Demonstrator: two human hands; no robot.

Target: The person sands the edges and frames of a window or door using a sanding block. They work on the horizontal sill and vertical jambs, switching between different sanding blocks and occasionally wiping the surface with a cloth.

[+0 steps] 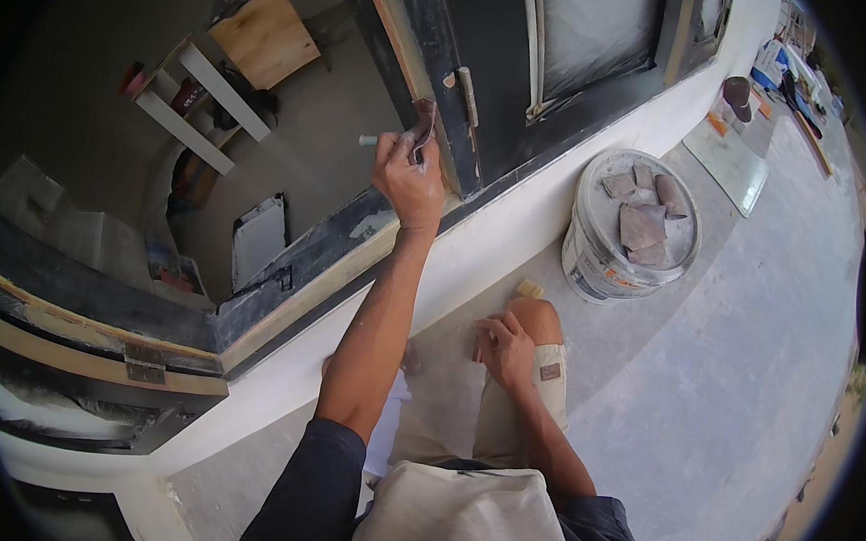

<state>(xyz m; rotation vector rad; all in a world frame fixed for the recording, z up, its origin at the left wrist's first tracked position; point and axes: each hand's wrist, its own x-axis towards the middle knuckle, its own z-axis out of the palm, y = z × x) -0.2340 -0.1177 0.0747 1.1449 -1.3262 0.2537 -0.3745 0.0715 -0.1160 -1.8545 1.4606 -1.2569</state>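
My left hand [408, 177] grips a folded piece of brown sandpaper [425, 119] against the inner edge of the window frame [397, 37]. Pale dust coats its fingers. Just right of the sandpaper, a metal hinge [468, 96] joins the frame to a dark window sash [499, 68]. My right hand [508, 348] rests by my bent knee [537, 321], fingers curled. Something reddish-brown shows under those fingers, but whether they hold it is unclear. In front of that knee a small yellowish block or brush [530, 288] lies on the floor.
A plastic bucket [588, 256] with worn sandpaper pieces [642, 226] on its dusty lid stands by the white wall [477, 265]. Beyond it lie a glass pane [729, 165], a cap [737, 99] and a wooden strip [813, 143]. Through the opening, a white shelf [206, 115] is visible.
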